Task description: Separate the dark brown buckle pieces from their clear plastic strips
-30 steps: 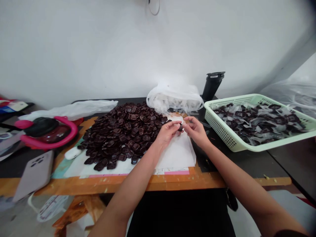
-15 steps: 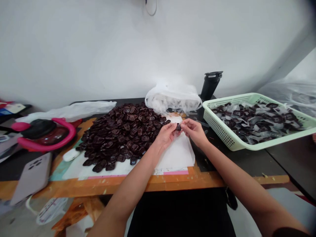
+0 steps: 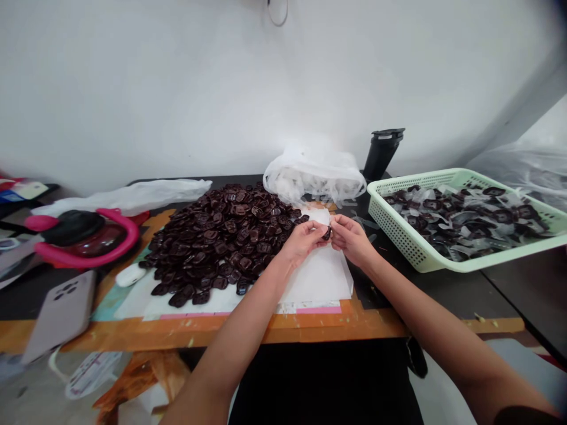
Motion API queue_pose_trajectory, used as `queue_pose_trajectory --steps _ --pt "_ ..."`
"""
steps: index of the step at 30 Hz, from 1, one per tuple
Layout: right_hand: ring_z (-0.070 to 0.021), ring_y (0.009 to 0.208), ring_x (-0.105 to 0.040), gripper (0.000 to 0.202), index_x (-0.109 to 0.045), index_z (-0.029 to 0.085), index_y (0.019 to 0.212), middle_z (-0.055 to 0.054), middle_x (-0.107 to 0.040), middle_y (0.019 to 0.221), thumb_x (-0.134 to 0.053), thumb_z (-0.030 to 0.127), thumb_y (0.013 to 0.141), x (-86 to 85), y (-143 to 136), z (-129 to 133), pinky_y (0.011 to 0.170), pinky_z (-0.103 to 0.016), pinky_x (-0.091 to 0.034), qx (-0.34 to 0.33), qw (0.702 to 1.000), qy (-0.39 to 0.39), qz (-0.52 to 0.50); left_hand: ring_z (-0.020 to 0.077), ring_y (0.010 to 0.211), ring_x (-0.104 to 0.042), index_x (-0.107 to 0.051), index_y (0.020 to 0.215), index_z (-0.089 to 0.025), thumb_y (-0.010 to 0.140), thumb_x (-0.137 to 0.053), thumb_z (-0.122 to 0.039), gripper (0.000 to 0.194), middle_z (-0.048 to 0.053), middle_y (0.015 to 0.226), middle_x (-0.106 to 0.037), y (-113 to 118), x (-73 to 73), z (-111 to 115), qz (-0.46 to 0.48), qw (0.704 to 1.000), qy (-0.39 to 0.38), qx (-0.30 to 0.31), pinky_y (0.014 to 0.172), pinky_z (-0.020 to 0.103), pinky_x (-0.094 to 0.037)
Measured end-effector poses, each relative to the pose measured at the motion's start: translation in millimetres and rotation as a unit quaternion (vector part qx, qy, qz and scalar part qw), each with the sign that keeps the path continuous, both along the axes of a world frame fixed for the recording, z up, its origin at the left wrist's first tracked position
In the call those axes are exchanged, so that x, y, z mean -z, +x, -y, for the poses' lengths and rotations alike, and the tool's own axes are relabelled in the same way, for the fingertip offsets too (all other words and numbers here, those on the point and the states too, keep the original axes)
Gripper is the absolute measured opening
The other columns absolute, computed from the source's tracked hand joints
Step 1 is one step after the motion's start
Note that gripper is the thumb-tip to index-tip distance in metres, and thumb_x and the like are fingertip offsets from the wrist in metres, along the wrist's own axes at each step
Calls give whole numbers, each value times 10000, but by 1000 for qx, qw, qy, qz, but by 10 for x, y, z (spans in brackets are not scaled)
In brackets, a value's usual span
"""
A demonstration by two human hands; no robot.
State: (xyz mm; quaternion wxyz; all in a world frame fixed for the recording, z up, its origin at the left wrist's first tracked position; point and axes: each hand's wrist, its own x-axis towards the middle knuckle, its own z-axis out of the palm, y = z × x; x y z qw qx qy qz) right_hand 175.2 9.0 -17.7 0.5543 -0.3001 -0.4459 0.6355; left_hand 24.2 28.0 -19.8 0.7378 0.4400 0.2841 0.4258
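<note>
My left hand and my right hand meet above a white sheet, fingertips pinching one small dark brown piece between them. A thin clear wrapper seems to sit around the piece, though it is too small to tell. Just left of my hands lies a big heap of the same dark pieces. To the right stands a pale green basket holding several dark pieces in clear wrappers.
A bundle of clear plastic wrappers lies behind my hands, with a black flask beside it. A pink-handled container, a phone and a white plastic bag occupy the left. The orange table edge runs near my body.
Both hands stay together on the dark piece, shifting slightly as the fingers work on it. The view moved a little; nothing else on the table changed.
</note>
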Motion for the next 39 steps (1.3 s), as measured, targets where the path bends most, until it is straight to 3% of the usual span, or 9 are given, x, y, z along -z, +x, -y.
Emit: queue_pose_trajectory --steps 3,7,12,19,29,34,39 --pt "-32 356 -273 235 -550 197 824 105 -393 462 -686 386 789 -28 34 -5 405 -170 -359 21 1000 13 13 120 699 -600 -578 766 -134 674 -782 -366 323 17 752 -630 37 13 15 15 1000 9 -24 759 308 -468" --pt "-61 415 -490 277 -566 189 785 32 -607 581 -720 416 746 -48 64 -9 463 -192 -463 24 999 0 40 119 687 -594 -566 729 -147 669 -785 -370 319 8 734 -621 60 25 9 42 997 18 -58 726 291 -467" --pt "-115 519 -643 317 -598 164 802 -28 -692 660 -749 427 707 -28 55 -14 513 -204 -526 26 996 -56 63 100 672 -570 -631 730 -156 632 -812 -338 275 -5 722 -623 60 21 -11 63 991 21 -112 708 262 -464" --pt "-102 460 -606 327 -613 149 742 -30 -677 603 -759 435 686 -53 1 9 471 -194 -496 81 991 -47 100 116 714 -601 -692 775 -159 621 -813 -259 220 19 756 -677 74 93 -40 2 984 97 -147 749 271 -452" --pt "-60 443 -492 300 -602 154 724 18 -597 584 -752 413 702 -11 -17 -2 454 -186 -429 38 998 -45 34 146 749 -620 -703 767 -165 608 -816 -247 212 28 796 -688 60 -52 38 -32 975 143 -167 779 312 -473" --pt "-52 431 -446 315 -570 160 694 39 -543 571 -753 417 693 -24 -44 16 432 -187 -395 12 997 -72 10 142 691 -619 -689 775 -159 618 -809 -261 222 22 747 -676 80 -37 50 -10 973 150 -173 739 318 -488" --pt "-48 413 -412 328 -553 163 700 41 -537 553 -732 438 718 -37 -86 39 418 -187 -345 22 999 -31 34 136 650 -617 -677 792 -165 662 -782 -261 193 19 753 -668 84 24 40 -2 973 166 -162 690 306 -492"
